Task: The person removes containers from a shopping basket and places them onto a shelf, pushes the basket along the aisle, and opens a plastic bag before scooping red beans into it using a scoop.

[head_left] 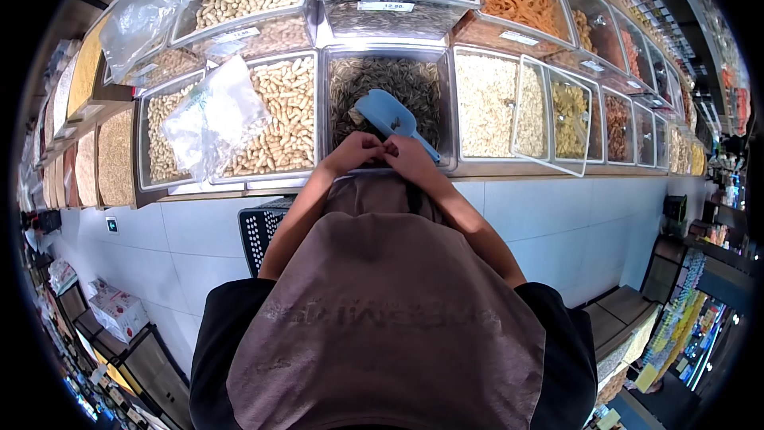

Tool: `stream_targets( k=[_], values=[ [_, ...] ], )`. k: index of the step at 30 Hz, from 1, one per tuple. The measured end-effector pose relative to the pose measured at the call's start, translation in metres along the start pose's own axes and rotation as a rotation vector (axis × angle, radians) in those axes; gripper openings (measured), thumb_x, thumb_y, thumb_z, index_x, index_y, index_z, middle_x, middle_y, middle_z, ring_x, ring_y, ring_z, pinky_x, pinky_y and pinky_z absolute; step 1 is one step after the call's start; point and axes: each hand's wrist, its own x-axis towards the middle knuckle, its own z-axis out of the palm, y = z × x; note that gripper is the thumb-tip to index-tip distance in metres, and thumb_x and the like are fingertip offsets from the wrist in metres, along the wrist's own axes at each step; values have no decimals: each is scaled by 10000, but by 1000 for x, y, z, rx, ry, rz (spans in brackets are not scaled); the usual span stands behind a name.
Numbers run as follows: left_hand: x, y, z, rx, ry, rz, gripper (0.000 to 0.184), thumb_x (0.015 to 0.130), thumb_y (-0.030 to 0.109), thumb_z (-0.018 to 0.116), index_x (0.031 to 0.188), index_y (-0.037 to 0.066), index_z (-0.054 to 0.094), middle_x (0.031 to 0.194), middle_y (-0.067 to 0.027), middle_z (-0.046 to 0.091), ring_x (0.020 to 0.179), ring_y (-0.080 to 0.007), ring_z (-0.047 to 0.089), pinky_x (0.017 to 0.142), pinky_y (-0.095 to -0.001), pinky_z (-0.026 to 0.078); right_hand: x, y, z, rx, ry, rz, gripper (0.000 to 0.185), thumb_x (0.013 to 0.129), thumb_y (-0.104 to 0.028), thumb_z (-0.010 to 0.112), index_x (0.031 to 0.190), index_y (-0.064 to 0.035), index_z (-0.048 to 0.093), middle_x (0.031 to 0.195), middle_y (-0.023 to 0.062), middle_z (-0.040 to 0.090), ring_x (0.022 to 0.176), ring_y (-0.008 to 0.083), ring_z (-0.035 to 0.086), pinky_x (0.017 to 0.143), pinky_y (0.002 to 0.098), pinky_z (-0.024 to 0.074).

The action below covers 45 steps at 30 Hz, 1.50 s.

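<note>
Obstacle over seeds (398, 72): blue scoop (388, 114)

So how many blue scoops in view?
1: the blue scoop, lying on dark seeds in the front middle bin. More could be hidden; the frame edges are too small to tell.

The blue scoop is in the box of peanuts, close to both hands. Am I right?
Not quite: you've got the wrong box. The head view shows the blue scoop in the box of dark seeds; peanuts fill the one to its left. It is close to both hands, the left hand and the right hand.
</note>
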Motion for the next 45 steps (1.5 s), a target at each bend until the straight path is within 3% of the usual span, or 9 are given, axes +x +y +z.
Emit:
stream_targets(
  k=[5, 14, 20, 28, 45],
  values=[
    [4, -9, -2, -2, -13, 53, 138, 973, 165, 624, 983, 36, 674, 900, -5, 681, 796, -58, 597, 720, -214, 477, 1, -1, -1, 27, -17, 19, 195, 814, -130, 729, 929, 4, 647, 833, 173, 688, 785, 326, 684, 691, 394, 524],
    [5, -9, -1, -32, 37, 61, 146, 993, 163, 590, 1006, 29, 646, 918, -30, 678, 833, -80, 612, 743, -234, 489, 4, 4, -1, 24, 11, -34, 140, 873, -114, 644, 925, 17, 643, 861, 193, 686, 812, 352, 674, 718, 412, 523],
    [5, -9, -1, -43, 32, 43, 195, 1026, 219, 549, 1041, 39, 621, 930, -26, 671, 857, -89, 620, 782, -244, 494, 4, -1, -3, -4, 22, -32, 145, 884, -125, 633, 910, 18, 640, 867, 198, 684, 817, 365, 669, 722, 421, 519],
    [10, -13, -3, -73, 24, -46, 196, 1034, 243, 520, 999, 74, 612, 937, -15, 658, 874, -85, 613, 798, -246, 491, 3, -4, -5, -85, 39, -80, 133, 887, -125, 634, 887, 8, 632, 823, 192, 673, 795, 369, 658, 699, 427, 506],
    [9, -10, -3, -92, 35, -35, 184, 1023, 211, 493, 933, 94, 602, 898, 2, 643, 850, -79, 601, 778, -238, 477, 3, -14, -8, -45, 69, -28, 157, 891, -148, 647, 873, 9, 639, 803, 185, 685, 755, 355, 673, 667, 414, 513]
  ],
)
